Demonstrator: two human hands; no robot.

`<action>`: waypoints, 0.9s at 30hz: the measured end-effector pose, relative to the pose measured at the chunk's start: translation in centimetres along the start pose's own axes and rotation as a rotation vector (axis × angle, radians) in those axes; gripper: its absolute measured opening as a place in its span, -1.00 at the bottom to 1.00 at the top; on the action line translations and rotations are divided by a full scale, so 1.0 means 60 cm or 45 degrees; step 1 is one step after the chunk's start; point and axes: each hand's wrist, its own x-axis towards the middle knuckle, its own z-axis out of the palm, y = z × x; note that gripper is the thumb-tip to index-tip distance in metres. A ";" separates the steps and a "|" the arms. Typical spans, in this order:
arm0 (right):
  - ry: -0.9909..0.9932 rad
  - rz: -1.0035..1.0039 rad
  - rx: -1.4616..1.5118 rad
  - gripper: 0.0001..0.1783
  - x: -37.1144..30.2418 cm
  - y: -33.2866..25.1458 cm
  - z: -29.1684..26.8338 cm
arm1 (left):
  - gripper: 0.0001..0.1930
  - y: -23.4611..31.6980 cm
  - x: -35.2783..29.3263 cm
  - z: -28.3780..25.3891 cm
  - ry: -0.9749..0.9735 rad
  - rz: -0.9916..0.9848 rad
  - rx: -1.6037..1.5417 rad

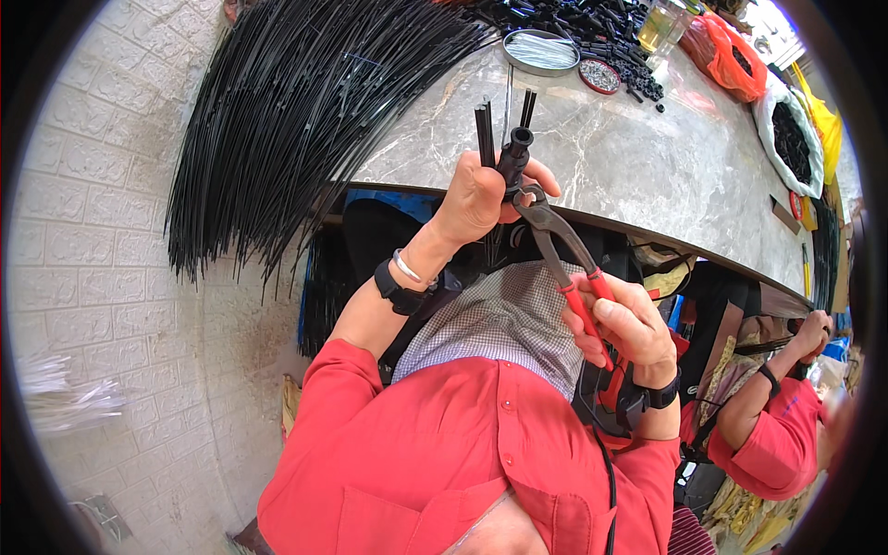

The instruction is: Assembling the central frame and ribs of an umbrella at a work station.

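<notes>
My left hand [474,203] is closed around a black tubular plastic fitting [514,159] and several thin black rods [485,134] that stick up beside it. A thin silver wire [508,102] also rises there. In my right hand [634,319] is a pair of pincers [561,233] with dark metal jaws and red handles. Its jaws meet the lower part of the fitting, right by my left fingers. I cannot make out what, if anything, is between the jaws. Both hands are in front of the table's near edge, above my lap.
A large bundle of black rods [305,120] overhangs the grey marbled table [592,139] at left. Behind are a round tin of silver wires [541,54], a red-rimmed dish of metal bits [599,77] and black plastic parts [601,32]. At right sits a co-worker [772,430].
</notes>
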 end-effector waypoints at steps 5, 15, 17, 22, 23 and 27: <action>0.026 0.035 -0.136 -0.71 -0.002 0.001 0.004 | -0.04 0.006 0.001 0.003 -0.043 -0.011 -0.030; 0.367 -0.231 -1.516 -0.78 0.016 0.037 0.007 | -0.08 -0.019 0.000 -0.020 -0.112 -0.040 -0.106; 0.298 -0.528 -1.547 -0.73 0.023 0.057 -0.003 | -0.10 -0.026 0.006 -0.027 -0.117 -0.085 -0.162; 0.289 -0.089 -1.125 -0.52 0.036 0.023 -0.051 | -0.10 -0.024 0.022 -0.034 -0.088 -0.034 -0.223; 0.378 -0.252 -1.435 -0.53 0.039 0.018 -0.064 | -0.15 -0.024 0.025 -0.033 -0.027 -0.031 -0.291; 0.887 -0.291 -1.843 -0.53 0.075 0.007 -0.110 | -0.34 -0.023 0.031 -0.057 -0.020 -0.114 -0.464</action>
